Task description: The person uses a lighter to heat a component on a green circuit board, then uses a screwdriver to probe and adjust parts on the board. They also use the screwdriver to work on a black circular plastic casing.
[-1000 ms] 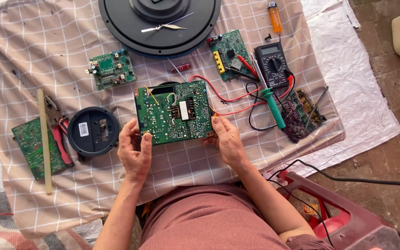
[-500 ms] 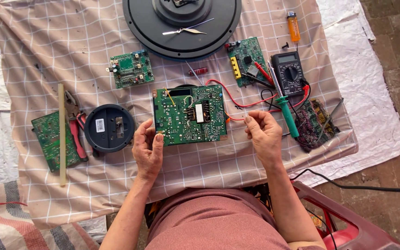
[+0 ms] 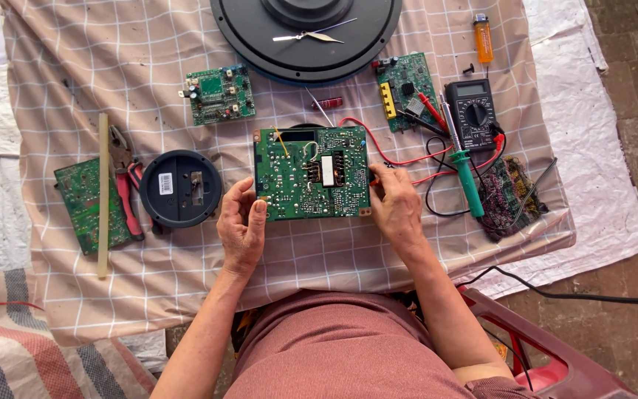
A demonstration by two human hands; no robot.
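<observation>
A large green circuit board [image 3: 310,174] lies on the checked cloth [image 3: 186,273] in front of me. My left hand [image 3: 241,227] grips its lower left corner, thumb on the board's face. My right hand [image 3: 395,204] rests against the board's right edge, fingers curled at the red wire [image 3: 393,159] that leaves that side. A green-handled soldering iron [image 3: 467,177] lies just right of my right hand.
A multimeter [image 3: 472,114] and a smaller green board [image 3: 406,90] lie at the right. A round black part [image 3: 180,188], red-handled pliers [image 3: 125,185], a pale stick [image 3: 103,192] and another board [image 3: 81,203] lie left. A big black disc [image 3: 306,33] is at the top, an orange lighter [image 3: 483,38] beside it.
My right hand lifted off the board's edge half a second ago and has come back against it. The left hand has kept its hold. The view has shifted slightly.
</observation>
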